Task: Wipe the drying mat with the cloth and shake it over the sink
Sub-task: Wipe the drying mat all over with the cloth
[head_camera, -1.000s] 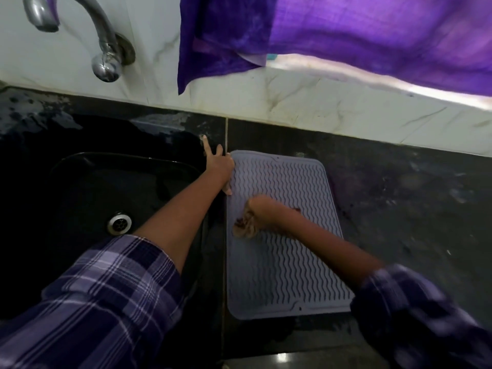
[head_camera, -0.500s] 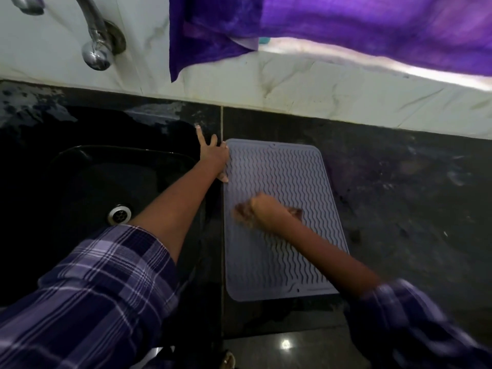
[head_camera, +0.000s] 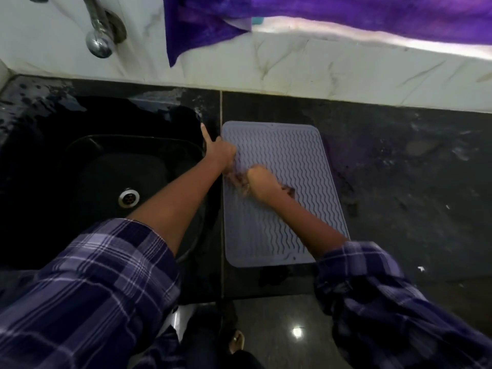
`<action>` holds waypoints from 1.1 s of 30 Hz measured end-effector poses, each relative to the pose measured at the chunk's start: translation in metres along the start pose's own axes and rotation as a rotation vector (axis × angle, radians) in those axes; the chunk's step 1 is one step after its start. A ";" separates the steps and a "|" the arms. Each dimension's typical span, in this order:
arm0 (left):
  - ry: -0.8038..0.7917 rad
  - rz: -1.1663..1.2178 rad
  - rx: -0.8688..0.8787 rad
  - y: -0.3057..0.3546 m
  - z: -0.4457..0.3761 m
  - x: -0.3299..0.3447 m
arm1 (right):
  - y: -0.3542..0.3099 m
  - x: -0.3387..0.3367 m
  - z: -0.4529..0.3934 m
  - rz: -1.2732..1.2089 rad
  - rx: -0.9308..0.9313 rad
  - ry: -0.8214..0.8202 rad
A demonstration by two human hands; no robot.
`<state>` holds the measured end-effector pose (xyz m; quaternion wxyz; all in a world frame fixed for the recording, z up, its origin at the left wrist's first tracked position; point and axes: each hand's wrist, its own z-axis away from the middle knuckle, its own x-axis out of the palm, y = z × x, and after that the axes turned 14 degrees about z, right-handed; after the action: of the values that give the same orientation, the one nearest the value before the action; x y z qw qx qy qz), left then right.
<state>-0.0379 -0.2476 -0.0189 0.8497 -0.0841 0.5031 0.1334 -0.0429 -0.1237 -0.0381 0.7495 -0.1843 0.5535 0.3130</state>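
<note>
The wiping step is in hand; the shake over the sink is not yet done.

Going from the left: one black sink (head_camera: pixel 80 155) is set into the dark counter (head_camera: pixel 399 182), with one steel drain (head_camera: pixel 128 197) in its floor and one chrome tap (head_camera: pixel 99 35) on the marble wall above it. One purple fabric (head_camera: pixel 319 14) hangs along the top of the wall.

The left hand (head_camera: pixel 219 153) rests at the left edge of the one grey ribbed drying mat (head_camera: pixel 279 222), near its far corner, apparently pinning it; one finger points away along the counter, the others are curled down at the mat's edge, though whether they pinch it I cannot tell.

The mat lies flat on the counter, just right of the sink, its long side running away from the person.

The right hand (head_camera: pixel 262 182) is bunched round one brownish cloth (head_camera: pixel 239 182), pressing it on the mat's left half, close beside the left hand. The cloth is blurred, and only scraps of it show either side of the fist.

I judge that the next move calls for carrying the cloth across the unwiped ribs toward the near end, then freeing both hands to lift the mat by its edges and swing it left over the basin.

Two plaid sleeves (head_camera: pixel 93 288) frame the near edge of the view.
</note>
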 end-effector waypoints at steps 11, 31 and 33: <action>-0.008 0.059 -0.025 -0.004 0.033 0.009 | 0.007 -0.033 0.015 -0.087 0.037 -0.090; -0.021 -0.057 0.009 0.024 0.077 0.049 | 0.005 0.017 0.096 0.062 0.011 0.027; -0.002 -0.060 0.006 0.024 0.078 0.051 | -0.001 0.031 0.116 0.085 -0.028 0.022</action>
<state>0.0426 -0.1963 -0.0266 0.8540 -0.0965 0.5000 0.1066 0.0465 -0.0439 -0.0300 0.7266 -0.1744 0.5647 0.3503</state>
